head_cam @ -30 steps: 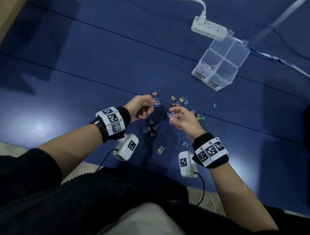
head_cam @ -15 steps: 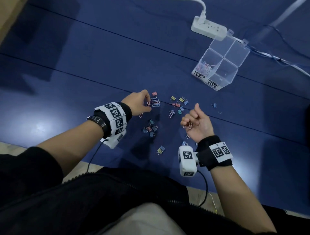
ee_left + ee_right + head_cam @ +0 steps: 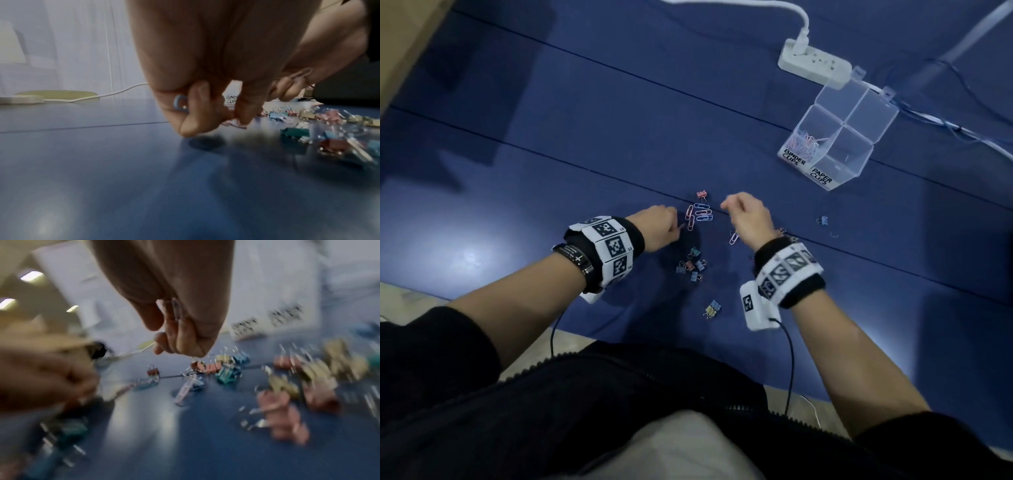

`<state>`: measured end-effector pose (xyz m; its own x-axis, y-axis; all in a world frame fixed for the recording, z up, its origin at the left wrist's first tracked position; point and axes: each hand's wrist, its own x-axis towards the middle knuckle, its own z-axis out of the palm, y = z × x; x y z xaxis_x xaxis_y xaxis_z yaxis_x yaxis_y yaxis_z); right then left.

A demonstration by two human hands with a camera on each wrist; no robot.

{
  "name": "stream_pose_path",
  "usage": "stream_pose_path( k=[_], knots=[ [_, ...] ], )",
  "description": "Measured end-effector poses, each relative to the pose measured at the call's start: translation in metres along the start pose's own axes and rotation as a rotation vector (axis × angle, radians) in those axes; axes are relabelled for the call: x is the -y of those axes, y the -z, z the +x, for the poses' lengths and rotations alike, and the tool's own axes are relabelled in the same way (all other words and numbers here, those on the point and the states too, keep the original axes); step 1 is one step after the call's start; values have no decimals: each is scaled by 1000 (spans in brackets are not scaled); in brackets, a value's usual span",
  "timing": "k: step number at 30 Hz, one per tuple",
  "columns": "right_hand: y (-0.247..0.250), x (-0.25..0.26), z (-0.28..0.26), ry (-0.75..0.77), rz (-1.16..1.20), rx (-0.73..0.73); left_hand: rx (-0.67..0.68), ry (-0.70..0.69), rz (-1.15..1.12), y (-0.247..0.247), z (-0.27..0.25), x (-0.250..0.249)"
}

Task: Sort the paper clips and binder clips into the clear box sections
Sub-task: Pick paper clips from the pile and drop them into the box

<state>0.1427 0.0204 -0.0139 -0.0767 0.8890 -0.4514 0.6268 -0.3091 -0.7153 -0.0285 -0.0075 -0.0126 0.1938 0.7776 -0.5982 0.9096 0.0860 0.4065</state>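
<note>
Several pink and blue paper clips (image 3: 700, 216) lie in a group on the blue surface between my hands. My left hand (image 3: 659, 226) is down beside them, fingers curled; in the left wrist view it (image 3: 205, 113) pinches a blue paper clip (image 3: 180, 104) while its fingertips touch a pink one (image 3: 234, 125). My right hand (image 3: 748, 214) hovers right of the group as a fist; the blurred right wrist view shows a paper clip (image 3: 176, 309) tucked in its curled fingers. Small coloured binder clips (image 3: 691, 265) cluster nearer me. The clear box (image 3: 859, 113) stands far right; its section labelled BINDER CLIPS holds paper clips (image 3: 806, 142).
A white power strip (image 3: 815, 65) with cables lies behind the box. Stray binder clips sit at the far edge of the group (image 3: 702, 195), close to me (image 3: 712, 308) and off to the right (image 3: 823, 220). One pink paper clip (image 3: 733, 237) lies by my right wrist.
My right hand has turned palm down and moved forward and left, over the clips. My left hand stays by the paper clip group, slightly lower.
</note>
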Motion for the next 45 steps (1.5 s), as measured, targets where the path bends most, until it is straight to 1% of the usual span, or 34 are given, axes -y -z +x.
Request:
stream_pose_path(
  k=[1, 2, 3, 5, 6, 7, 8, 9, 11, 12, 13, 15, 16, 17, 19, 21, 22, 24, 27, 29, 32, 34, 36, 37, 38, 40, 41, 42, 43, 45],
  knots=[
    [-4, 2, 2, 73, -204, 0, -41, 12, -87, 1, -1, -1],
    [-8, 3, 3, 128, -364, 19, -84, 37, -231, 4, -1, -2],
    [-11, 3, 4, 167, -469, 45, -111, 69, -452, 7, -1, -2],
    [-16, 4, 6, 209, -555, 64, -136, 104, -964, 12, -1, -3],
    [-17, 6, 7, 227, -575, 61, -148, 118, -1165, 14, 0, -4],
    [-19, 8, 8, 243, -592, 57, -162, 137, -1306, 16, 0, -5],
    [-20, 10, 9, 256, -607, 53, -177, 155, -1386, 18, 1, -7],
    [-21, 11, 10, 261, -623, 50, -190, 160, -1413, 20, 1, -7],
    [-23, 12, 11, 269, -657, 44, -190, 142, -1359, 20, 7, -8],
    [-25, 12, 12, 273, -677, 41, -188, 132, -1260, 19, 12, -8],
    [-26, 12, 13, 280, -693, 34, -194, 125, -1098, 16, 15, -9],
    [-27, 10, 14, 287, -695, 27, -248, 124, -662, 9, 19, -9],
    [-27, 9, 14, 289, -687, 26, -244, 115, -496, 6, 20, -9],
    [-27, 9, 14, 295, -675, 24, -217, 101, -377, 3, 20, -8],
    [-27, 8, 13, 306, -671, 26, -182, 85, -222, -2, 22, -10],
    [-28, 7, 11, 313, -667, 21, -222, 79, -86, -4, 23, -15],
    [-27, 7, 10, 300, -614, 10, -231, 72, -31, -4, 23, -18],
    [-22, 5, 7, 230, -370, -28, -203, 54, 44, -5, 25, -23],
    [-6, -2, -8, 121, 92, -79, -134, 43, 64, -8, 27, -28],
    [7, -8, -23, 29, 410, -29, -114, 39, 67, -10, 26, -30],
    [24, -23, -38, -94, 816, 108, -105, 15, 92, -10, 21, -31],
    [31, -35, -43, -183, 1055, 201, -91, -1, 56, -6, 19, -30],
    [32, -45, -47, -282, 1270, 282, -60, 2, -49, 1, 16, -29],
    [32, -48, -49, -314, 1329, 284, -35, 26, -150, 3, 15, -28],
    [32, -50, -50, -343, 1348, 261, -1, 55, -314, 5, 14, -27],
    [31, -50, -53, -381, 1331, 192, 75, 103, -813, 7, 14, -25],
    [30, -49, -53, -387, 1311, 174, 75, 120, -1031, 8, 14, -25],
    [30, -48, -52, -386, 1275, 167, 66, 125, -1186, 9, 13, -25],
    [30, -46, -50, -375, 1220, 160, 67, 115, -1289, 11, 11, -27],
    [30, -41, -47, -332, 1050, 134, 107, 49, -1410, 14, 9, -30]
  ],
)
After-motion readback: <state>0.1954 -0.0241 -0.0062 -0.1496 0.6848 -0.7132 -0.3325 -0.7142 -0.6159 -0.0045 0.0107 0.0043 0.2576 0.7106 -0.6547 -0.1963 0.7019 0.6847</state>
